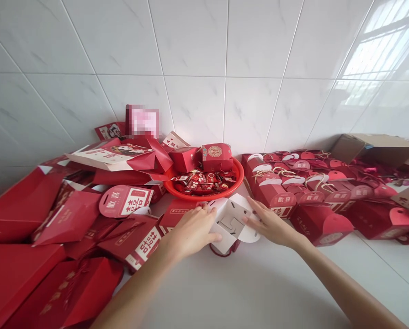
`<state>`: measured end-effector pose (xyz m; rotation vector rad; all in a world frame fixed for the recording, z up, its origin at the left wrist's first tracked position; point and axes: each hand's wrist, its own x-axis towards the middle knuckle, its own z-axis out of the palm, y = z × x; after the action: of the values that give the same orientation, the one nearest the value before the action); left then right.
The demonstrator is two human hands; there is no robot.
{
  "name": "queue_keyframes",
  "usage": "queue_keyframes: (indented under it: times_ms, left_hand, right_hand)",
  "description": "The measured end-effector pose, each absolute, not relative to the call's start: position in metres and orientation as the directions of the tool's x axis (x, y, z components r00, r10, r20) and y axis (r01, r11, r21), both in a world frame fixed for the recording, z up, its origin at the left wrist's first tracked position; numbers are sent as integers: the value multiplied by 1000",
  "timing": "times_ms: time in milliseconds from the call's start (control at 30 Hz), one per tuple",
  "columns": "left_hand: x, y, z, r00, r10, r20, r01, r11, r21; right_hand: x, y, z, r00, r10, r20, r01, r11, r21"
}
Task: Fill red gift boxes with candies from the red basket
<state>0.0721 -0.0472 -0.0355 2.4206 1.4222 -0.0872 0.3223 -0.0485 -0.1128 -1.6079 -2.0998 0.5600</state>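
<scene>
An opened paper gift box (231,218) stands between my hands, its white inside and spread flaps facing up. My left hand (193,230) grips its left side, with the thumb over the near flap. On the right side, my right hand (271,224) holds the flap, thumb at the opening and fingers along the outside. Part of a dark red cord loop (221,252) shows beneath the box. Just behind it, an orange-red basin (206,198) contains wrapped candies (204,181). A small red box (217,157) and another red one rest on the basin's far side.
Flat and folded red gift boxes (70,214) are heaped on the left. Rows of made-up red boxes (276,194), several with cord handles, stand on the right. Behind them sits a brown cardboard box (375,148). A tiled wall (193,45) closes off the back.
</scene>
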Motion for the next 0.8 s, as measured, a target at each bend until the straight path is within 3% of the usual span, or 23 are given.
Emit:
queue_keyframes:
  times_ms: [100, 200, 300, 433, 567, 667, 800]
  left_hand:
    - [72, -50, -31, 499, 840, -214, 860, -448, 245]
    - [70, -51, -30, 525, 830, -189, 843, -478, 246]
    - [69, -52, -30, 538, 825, -171, 835, -494, 242]
    - [67, -58, -28, 518, 845, -134, 841, -476, 257]
    - [68, -64, -25, 573, 820, -19, 789, -544, 286]
    - [71, -66, -26, 617, 784, 62, 743, -607, 284]
    - [75, -66, -29, 640, 757, 132, 707, -648, 284]
  right_hand:
    - [316, -52, -90, -186, 980, 74, 881, 199, -429]
    - [306, -53, -63, -206, 965, 163, 900, 253, -355]
    - [293, -41, -39, -287, 919, 268, 860, 371, -350]
    - [269, 1, -21, -430, 858, 281, 758, 512, -403]
    - [240, 55, -21, -604, 791, 95, 720, 593, -360]
    - [223, 89, -30, -599, 800, -3, 765, 571, -298]
    - [213, 114, -46, -603, 793, -83, 773, 555, -308]
